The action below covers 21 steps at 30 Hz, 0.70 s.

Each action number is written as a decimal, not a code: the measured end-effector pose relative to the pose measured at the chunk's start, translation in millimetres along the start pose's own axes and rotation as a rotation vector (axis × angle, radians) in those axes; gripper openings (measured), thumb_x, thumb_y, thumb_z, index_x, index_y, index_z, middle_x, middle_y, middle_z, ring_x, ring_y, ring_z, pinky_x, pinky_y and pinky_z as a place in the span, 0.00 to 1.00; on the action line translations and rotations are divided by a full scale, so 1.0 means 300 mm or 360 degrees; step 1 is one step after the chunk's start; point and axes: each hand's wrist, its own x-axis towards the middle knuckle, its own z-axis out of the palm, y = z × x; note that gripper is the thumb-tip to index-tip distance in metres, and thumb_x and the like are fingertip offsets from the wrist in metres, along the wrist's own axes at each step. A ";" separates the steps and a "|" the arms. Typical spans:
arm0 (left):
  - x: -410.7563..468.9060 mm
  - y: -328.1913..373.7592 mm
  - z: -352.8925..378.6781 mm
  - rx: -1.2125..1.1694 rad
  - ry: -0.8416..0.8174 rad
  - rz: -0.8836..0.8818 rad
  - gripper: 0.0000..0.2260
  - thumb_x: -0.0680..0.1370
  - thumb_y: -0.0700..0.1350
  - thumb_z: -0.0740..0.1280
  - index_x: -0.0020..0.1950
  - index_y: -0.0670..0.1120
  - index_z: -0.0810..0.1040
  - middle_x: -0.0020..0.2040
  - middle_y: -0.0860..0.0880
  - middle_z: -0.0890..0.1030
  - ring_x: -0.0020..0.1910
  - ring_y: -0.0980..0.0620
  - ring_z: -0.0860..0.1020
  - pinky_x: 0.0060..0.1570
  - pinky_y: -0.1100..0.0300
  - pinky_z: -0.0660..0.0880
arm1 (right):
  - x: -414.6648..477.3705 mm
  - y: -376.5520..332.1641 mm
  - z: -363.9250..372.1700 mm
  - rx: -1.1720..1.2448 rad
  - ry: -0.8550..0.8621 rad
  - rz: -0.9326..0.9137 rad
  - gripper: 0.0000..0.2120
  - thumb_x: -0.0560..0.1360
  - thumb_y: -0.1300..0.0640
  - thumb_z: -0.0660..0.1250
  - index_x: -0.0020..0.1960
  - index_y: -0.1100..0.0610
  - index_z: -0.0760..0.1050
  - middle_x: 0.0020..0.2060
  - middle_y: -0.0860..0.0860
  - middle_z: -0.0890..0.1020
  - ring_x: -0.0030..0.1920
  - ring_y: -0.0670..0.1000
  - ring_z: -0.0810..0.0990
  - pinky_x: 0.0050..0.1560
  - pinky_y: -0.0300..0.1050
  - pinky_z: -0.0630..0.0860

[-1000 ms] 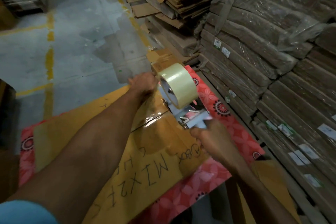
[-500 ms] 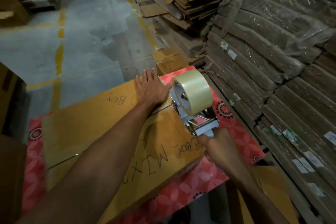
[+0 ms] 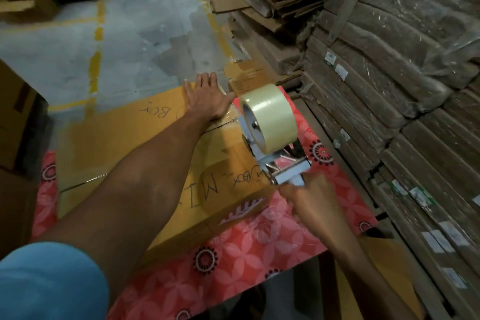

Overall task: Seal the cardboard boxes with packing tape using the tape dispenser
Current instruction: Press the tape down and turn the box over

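Beside the box [image 3: 117, 143], wrapped cardboard stacks [image 3: 376, 80].

The person is wearing a plain light-blue sleeve [image 3: 49, 280] on the left upper arm, a smooth, evenly coloured fabric that is filling the lower left corner of the view with a soft, rounded edge. Below that edge the left arm [image 3: 145, 176] is showing uncovered all the way to the left hand [image 3: 205, 97]. The right arm [image 3: 363, 262] is likewise showing uncovered from the bottom of the view up to the right hand [image 3: 309, 200].
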 end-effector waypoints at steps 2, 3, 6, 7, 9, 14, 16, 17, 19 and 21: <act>-0.013 0.017 0.002 0.0035 0.0066 -0.0064 0.40 0.79 0.68 0.47 0.83 0.45 0.45 0.83 0.44 0.46 0.82 0.43 0.44 0.77 0.35 0.40 | -0.044 0.048 -0.019 0.0100 0.0009 0.0097 0.15 0.73 0.59 0.70 0.29 0.51 0.73 0.18 0.43 0.75 0.22 0.42 0.73 0.30 0.41 0.73; -0.037 0.036 0.005 0.0026 0.0123 -0.0076 0.39 0.80 0.68 0.48 0.83 0.45 0.46 0.83 0.44 0.46 0.82 0.42 0.44 0.77 0.35 0.39 | -0.052 0.066 -0.020 0.0138 0.0011 0.0110 0.15 0.73 0.58 0.70 0.29 0.51 0.73 0.18 0.42 0.75 0.23 0.42 0.74 0.31 0.41 0.73; -0.146 0.098 0.030 -0.0339 0.0277 0.0279 0.29 0.81 0.59 0.52 0.77 0.45 0.65 0.77 0.42 0.66 0.76 0.40 0.64 0.78 0.36 0.51 | -0.051 0.073 -0.020 0.0186 -0.0021 0.0104 0.17 0.71 0.61 0.70 0.25 0.52 0.74 0.19 0.45 0.74 0.23 0.47 0.74 0.31 0.45 0.70; -0.189 0.104 0.044 -0.0541 0.0234 0.0539 0.23 0.81 0.55 0.53 0.71 0.47 0.73 0.71 0.43 0.74 0.70 0.42 0.72 0.74 0.37 0.61 | -0.051 0.067 -0.017 0.0223 -0.0009 0.0095 0.16 0.69 0.62 0.70 0.24 0.53 0.75 0.20 0.48 0.73 0.24 0.52 0.73 0.31 0.47 0.68; -0.240 0.086 0.087 -0.0601 0.0106 0.1000 0.18 0.81 0.50 0.57 0.67 0.50 0.78 0.68 0.48 0.78 0.67 0.46 0.75 0.70 0.42 0.68 | -0.048 0.066 -0.012 0.0317 0.0030 0.0073 0.08 0.63 0.59 0.69 0.26 0.53 0.77 0.22 0.52 0.72 0.27 0.55 0.69 0.32 0.52 0.66; -0.278 0.069 0.082 -0.0156 0.0012 0.1013 0.28 0.76 0.52 0.56 0.75 0.46 0.72 0.75 0.43 0.71 0.76 0.43 0.65 0.78 0.44 0.53 | -0.069 0.061 -0.011 0.0292 0.0003 0.0021 0.12 0.67 0.62 0.68 0.26 0.51 0.77 0.23 0.51 0.72 0.27 0.54 0.69 0.33 0.52 0.66; -0.286 0.082 0.069 -0.0096 -0.0008 0.0989 0.31 0.75 0.53 0.53 0.76 0.45 0.71 0.76 0.42 0.69 0.77 0.42 0.63 0.78 0.45 0.51 | -0.083 0.071 -0.021 0.0258 0.0006 -0.0021 0.11 0.67 0.61 0.69 0.27 0.53 0.76 0.24 0.52 0.72 0.27 0.54 0.69 0.32 0.51 0.66; -0.292 0.086 0.062 -0.0078 -0.0020 0.0977 0.31 0.75 0.54 0.51 0.76 0.47 0.71 0.77 0.43 0.69 0.77 0.42 0.62 0.78 0.46 0.50 | -0.097 0.088 -0.025 0.0224 0.0001 -0.0032 0.12 0.69 0.62 0.69 0.27 0.55 0.75 0.23 0.52 0.72 0.26 0.54 0.69 0.32 0.50 0.67; -0.287 0.090 0.063 -0.0055 -0.0071 0.0939 0.33 0.75 0.59 0.44 0.74 0.51 0.73 0.75 0.45 0.71 0.77 0.44 0.63 0.78 0.46 0.49 | -0.142 0.138 -0.037 0.0208 0.0022 0.0027 0.14 0.70 0.64 0.69 0.27 0.55 0.73 0.22 0.49 0.72 0.24 0.50 0.69 0.31 0.47 0.67; -0.283 0.092 0.070 -0.0051 -0.0084 0.0944 0.30 0.78 0.64 0.44 0.68 0.53 0.77 0.67 0.46 0.77 0.72 0.44 0.67 0.77 0.44 0.51 | -0.192 0.205 -0.039 0.0300 0.0093 0.0133 0.16 0.69 0.66 0.68 0.26 0.54 0.72 0.21 0.47 0.71 0.20 0.47 0.68 0.30 0.43 0.65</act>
